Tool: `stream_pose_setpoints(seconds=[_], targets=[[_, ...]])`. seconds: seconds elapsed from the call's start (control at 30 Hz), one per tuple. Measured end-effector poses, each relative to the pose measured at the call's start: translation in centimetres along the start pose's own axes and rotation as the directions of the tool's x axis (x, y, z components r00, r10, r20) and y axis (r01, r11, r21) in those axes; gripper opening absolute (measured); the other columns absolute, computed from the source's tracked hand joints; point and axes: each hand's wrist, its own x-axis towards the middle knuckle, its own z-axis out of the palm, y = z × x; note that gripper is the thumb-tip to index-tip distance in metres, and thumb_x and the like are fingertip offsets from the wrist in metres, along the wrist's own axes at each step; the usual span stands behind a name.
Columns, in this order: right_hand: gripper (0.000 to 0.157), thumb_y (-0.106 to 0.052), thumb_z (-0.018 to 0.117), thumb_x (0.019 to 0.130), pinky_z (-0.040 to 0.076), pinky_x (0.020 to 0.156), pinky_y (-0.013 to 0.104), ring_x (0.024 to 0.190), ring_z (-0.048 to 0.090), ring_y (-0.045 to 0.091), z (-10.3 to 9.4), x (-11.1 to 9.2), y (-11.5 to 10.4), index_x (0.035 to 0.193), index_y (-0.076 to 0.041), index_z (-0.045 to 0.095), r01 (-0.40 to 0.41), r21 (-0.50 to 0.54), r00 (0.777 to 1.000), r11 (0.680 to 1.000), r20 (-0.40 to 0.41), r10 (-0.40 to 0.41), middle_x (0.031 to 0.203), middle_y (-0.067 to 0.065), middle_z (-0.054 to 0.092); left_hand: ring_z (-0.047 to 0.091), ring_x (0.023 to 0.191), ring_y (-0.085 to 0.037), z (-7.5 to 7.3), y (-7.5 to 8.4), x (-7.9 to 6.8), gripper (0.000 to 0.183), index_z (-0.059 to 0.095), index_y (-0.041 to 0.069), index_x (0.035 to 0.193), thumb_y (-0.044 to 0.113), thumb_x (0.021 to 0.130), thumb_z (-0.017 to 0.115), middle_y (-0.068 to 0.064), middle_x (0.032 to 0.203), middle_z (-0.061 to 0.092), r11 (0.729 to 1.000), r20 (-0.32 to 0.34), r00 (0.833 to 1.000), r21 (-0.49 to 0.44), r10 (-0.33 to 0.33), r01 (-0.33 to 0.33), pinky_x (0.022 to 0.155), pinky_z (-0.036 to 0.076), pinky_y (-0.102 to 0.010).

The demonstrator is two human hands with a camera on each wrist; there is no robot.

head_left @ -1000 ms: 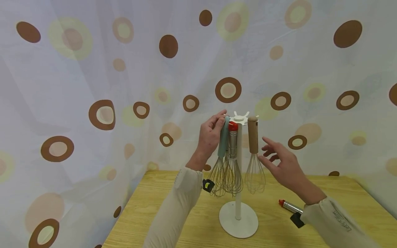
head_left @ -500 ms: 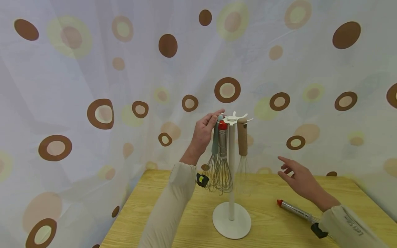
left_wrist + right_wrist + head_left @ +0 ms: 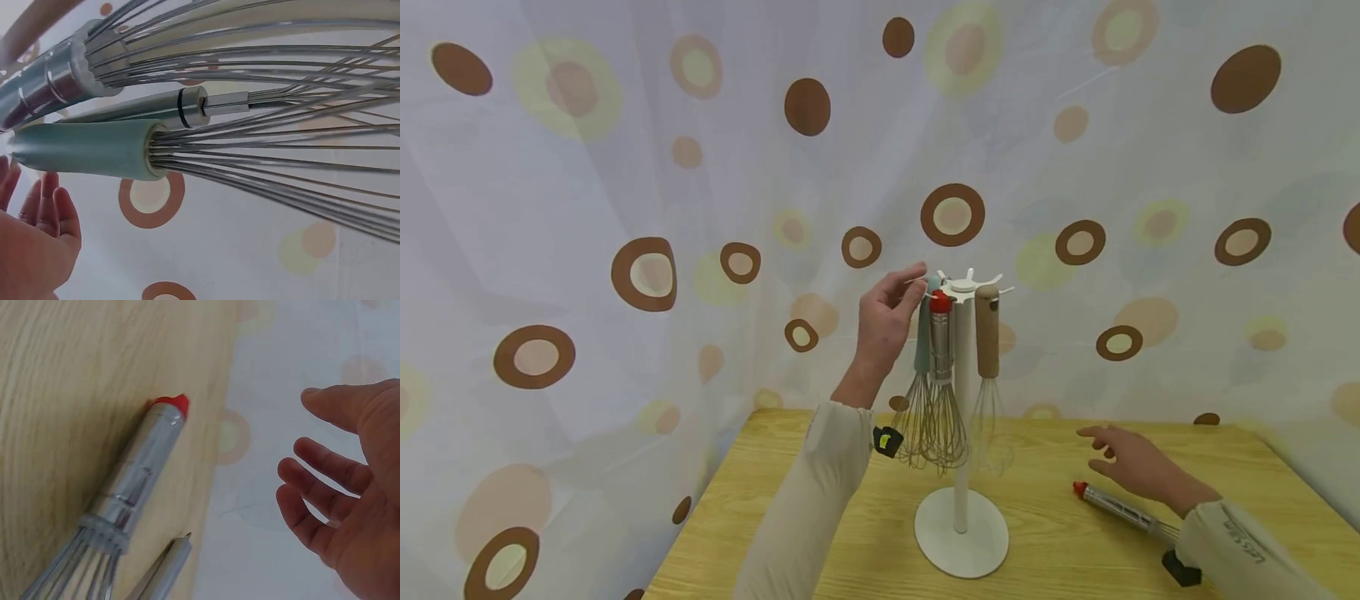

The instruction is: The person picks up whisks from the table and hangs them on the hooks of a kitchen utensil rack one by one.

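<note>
A white rotary stand [image 3: 962, 500] holds several hanging whisks. My left hand [image 3: 883, 325] is at the top of the teal-handled whisk [image 3: 922, 350], thumb and forefinger near a hook. In the left wrist view its loosely bent fingers [image 3: 47, 206] lie beside the end of the teal handle [image 3: 87, 150]. A red-capped metal whisk [image 3: 941, 337] and a wooden-handled whisk [image 3: 988, 333] hang alongside. My right hand [image 3: 1138, 467] hovers with relaxed, parted fingers near another red-capped whisk [image 3: 1116, 506] lying on the table, holding nothing. The lying whisk's wires are partly hidden by the sleeve.
A wood-grain table [image 3: 820, 533] carries the stand, with a dotted curtain [image 3: 775, 167] behind and at the left. In the right wrist view a second slim metal handle [image 3: 167, 569] lies beside the red-capped whisk. A plain metal whisk handle [image 3: 144, 109] hangs behind the teal one.
My right hand has left the wooden-handled whisk, moving right and down toward the lying whisk. My left hand has drawn slightly left. The stand sits a little further left, its whisks slightly turned.
</note>
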Motion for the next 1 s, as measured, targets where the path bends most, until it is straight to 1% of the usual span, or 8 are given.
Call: stream_pose_setpoints(seconds=[0.07,0.17,0.33,0.43,0.6,0.83,0.93,1.0], targets=[[0.05,-0.016,0.069,0.086,0.05,0.072,0.047,0.091,0.059,0.035,0.4,-0.1,0.7,0.128,0.005,0.052,-0.007,0.005,0.999,1.0,0.037,0.007,0.107,0.02,0.059,0.057,0.112,-0.024,0.0,-0.5,-0.1,0.026,0.062,-0.007,0.118,0.008,0.097,0.054,-0.016,0.129,0.057,1.0,-0.025,0.999,-0.015,0.024,-0.024,0.095,0.045,-0.029],[0.05,-0.013,0.07,0.085,0.05,0.073,0.048,0.093,0.059,0.037,1.0,-0.2,1.7,0.127,0.004,0.052,-0.024,0.02,0.996,1.0,0.088,0.022,0.109,0.022,0.059,0.054,0.118,-0.022,0.1,-0.3,-0.5,0.025,0.064,-0.008,0.113,0.008,0.096,0.055,-0.015,0.13,0.056,0.997,-0.052,0.996,-0.015,0.079,-0.08,0.096,0.044,-0.031],[0.049,-0.01,0.07,0.085,0.05,0.075,0.049,0.096,0.058,0.04,1.8,-0.5,3.0,0.128,0.005,0.051,-0.059,0.028,0.99,0.998,0.126,0.055,0.114,0.026,0.057,0.055,0.117,-0.021,0.6,0.2,-1.0,0.022,0.066,-0.01,0.107,0.004,0.09,0.063,-0.018,0.127,0.057,0.99,-0.057,0.989,0.013,0.137,-0.137,0.092,0.047,-0.033],[0.049,-0.011,0.069,0.086,0.05,0.076,0.05,0.097,0.058,0.041,2.1,-0.7,3.5,0.128,0.006,0.051,-0.067,0.038,0.988,0.997,0.145,0.061,0.115,0.026,0.057,0.056,0.115,-0.02,0.9,0.3,-1.2,0.021,0.068,-0.01,0.104,0.004,0.088,0.066,-0.016,0.126,0.058,0.992,-0.07,0.99,0.03,0.125,-0.123,0.092,0.048,-0.034],[0.045,-0.009,0.067,0.086,0.051,0.073,0.05,0.09,0.061,0.039,2.3,-1.0,4.1,0.125,0.009,0.052,-0.035,0.061,0.982,0.997,0.186,0.023,0.107,0.025,0.06,0.058,0.113,-0.025,1.2,0.5,-1.6,0.02,0.069,-0.01,0.101,0.004,0.087,0.067,-0.014,0.125,0.059,0.994,-0.093,0.989,0.03,0.112,-0.11,0.09,0.049,-0.039],[0.047,-0.003,0.067,0.084,0.051,0.068,0.044,0.085,0.061,0.029,3.4,-1.2,5.1,0.127,0.007,0.051,-0.134,0.119,0.957,0.984,0.274,0.098,0.102,0.015,0.061,0.053,0.118,-0.032,1.5,0.7,-1.7,0.02,0.069,-0.009,0.102,0.005,0.087,0.067,-0.016,0.125,0.058,0.995,-0.101,0.99,0.033,0.097,-0.095,0.092,0.047,-0.04],[0.045,-0.001,0.069,0.081,0.05,0.067,0.044,0.084,0.061,0.029,3.7,-1.2,5.2,0.124,0.005,0.054,-0.151,0.107,0.953,0.983,0.279,0.116,0.099,0.015,0.062,0.053,0.118,-0.032,1.6,1.2,-1.7,0.02,0.068,-0.01,0.102,0.003,0.087,0.067,-0.018,0.126,0.057,0.998,-0.11,0.992,0.025,0.058,-0.055,0.094,0.046,-0.041],[0.044,0.001,0.068,0.081,0.049,0.066,0.045,0.084,0.061,0.03,3.8,-1.2,5.1,0.123,0.004,0.055,-0.157,0.101,0.95,0.982,0.287,0.122,0.098,0.016,0.062,0.055,0.116,-0.032,1.7,2.1,-1.9,0.02,0.068,-0.012,0.103,0.002,0.088,0.066,-0.019,0.126,0.057,1.0,-0.115,0.993,0.007,0.018,-0.018,0.093,0.047,-0.04]])
